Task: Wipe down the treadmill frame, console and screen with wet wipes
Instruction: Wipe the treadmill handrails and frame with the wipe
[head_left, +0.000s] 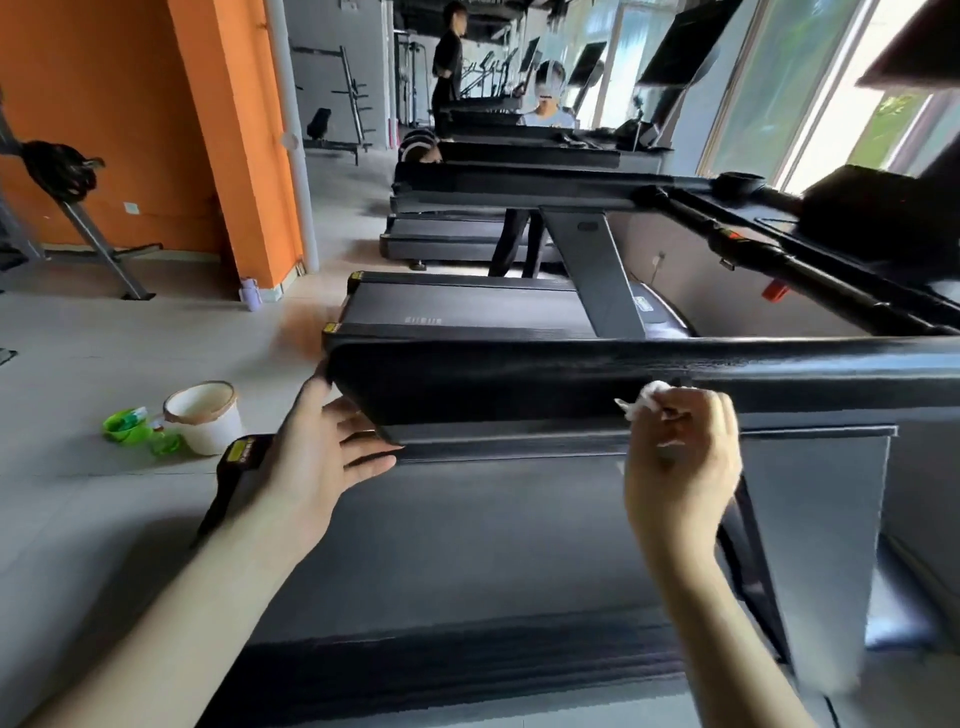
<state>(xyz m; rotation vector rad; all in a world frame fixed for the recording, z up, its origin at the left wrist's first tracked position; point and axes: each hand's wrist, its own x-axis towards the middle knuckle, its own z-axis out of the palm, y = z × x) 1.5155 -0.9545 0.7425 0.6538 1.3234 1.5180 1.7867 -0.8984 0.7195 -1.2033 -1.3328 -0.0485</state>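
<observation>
While inside grip (680, 457) — wipe (647, 397) (against handrail (519, 374)).

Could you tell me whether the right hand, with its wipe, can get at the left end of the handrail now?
Probably not fully: the left hand rests on that end of the handrail, covering part of it. The rail from there to the right hand and wipe lies bare.

- White bucket (203, 418), brown rim, upright on floor.
- Lilac bottle (251, 293) on floor at foot of orange column (234, 130).
- Grey bench frame (98, 244) at left, nr orange wall (104, 78).
- Bkgd: person in black (448, 62), standing.
- Windows (810, 93), rt side.
</observation>
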